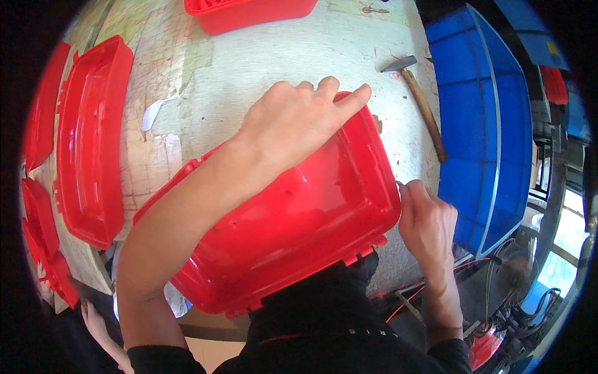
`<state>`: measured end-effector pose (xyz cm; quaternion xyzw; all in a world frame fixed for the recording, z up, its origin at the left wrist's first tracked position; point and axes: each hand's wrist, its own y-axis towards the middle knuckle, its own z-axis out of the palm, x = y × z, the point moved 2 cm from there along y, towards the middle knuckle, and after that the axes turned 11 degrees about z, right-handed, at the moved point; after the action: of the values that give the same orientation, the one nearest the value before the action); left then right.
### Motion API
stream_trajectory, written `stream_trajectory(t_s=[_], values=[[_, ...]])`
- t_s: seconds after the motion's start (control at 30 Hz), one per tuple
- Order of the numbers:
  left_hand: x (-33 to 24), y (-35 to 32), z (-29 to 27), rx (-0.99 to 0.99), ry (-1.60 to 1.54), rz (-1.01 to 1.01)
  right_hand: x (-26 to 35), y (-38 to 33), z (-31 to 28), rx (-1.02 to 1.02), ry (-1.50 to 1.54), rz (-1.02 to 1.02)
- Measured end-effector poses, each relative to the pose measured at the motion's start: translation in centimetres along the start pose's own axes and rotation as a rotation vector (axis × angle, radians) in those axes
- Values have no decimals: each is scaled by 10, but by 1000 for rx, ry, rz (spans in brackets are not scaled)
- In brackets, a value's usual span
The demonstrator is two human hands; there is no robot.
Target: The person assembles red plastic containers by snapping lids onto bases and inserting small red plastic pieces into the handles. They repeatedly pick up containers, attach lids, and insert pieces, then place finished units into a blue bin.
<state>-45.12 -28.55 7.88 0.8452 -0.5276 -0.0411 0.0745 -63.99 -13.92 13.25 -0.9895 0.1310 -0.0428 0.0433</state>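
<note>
A red plastic case half [293,224], a shallow open tray with hinge lugs along its rim, sits tilted at the table's near edge, inner side up. My left arm reaches across it. My left hand [299,115] grips the far rim, thumb stretched to the right along the far right corner, the other fingers curled over the edge. At the right rim my right hand [427,215] is closed in a pinch. A small dark tip shows between its thumb and forefinger, touching or nearly touching the rim; the rest of that thing is hidden in the fist.
A hammer [423,109] with a wooden handle lies on the worn table [243,62], beside a blue crate [467,124] at the right. Another red case half [90,143] is at the left, and a red container [255,15] at the far edge. Another person's hand [96,327] appears lower left.
</note>
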Motion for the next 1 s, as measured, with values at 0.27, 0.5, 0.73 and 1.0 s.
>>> stream_trajectory(t_s=[0.27,0.5,0.73,1.0], values=[[1,0,-1,-4,-17,5,-18,-31,-1,25,17,27],[1,1,-2,10,-65,-4,-22,-32,-3,82,313,162],[7,3,-12,59,-153,-41,-21,-22,23,-18,487,-3],[28,-13,-19,123,-242,-360,-54,-15,53,-130,1077,429]])
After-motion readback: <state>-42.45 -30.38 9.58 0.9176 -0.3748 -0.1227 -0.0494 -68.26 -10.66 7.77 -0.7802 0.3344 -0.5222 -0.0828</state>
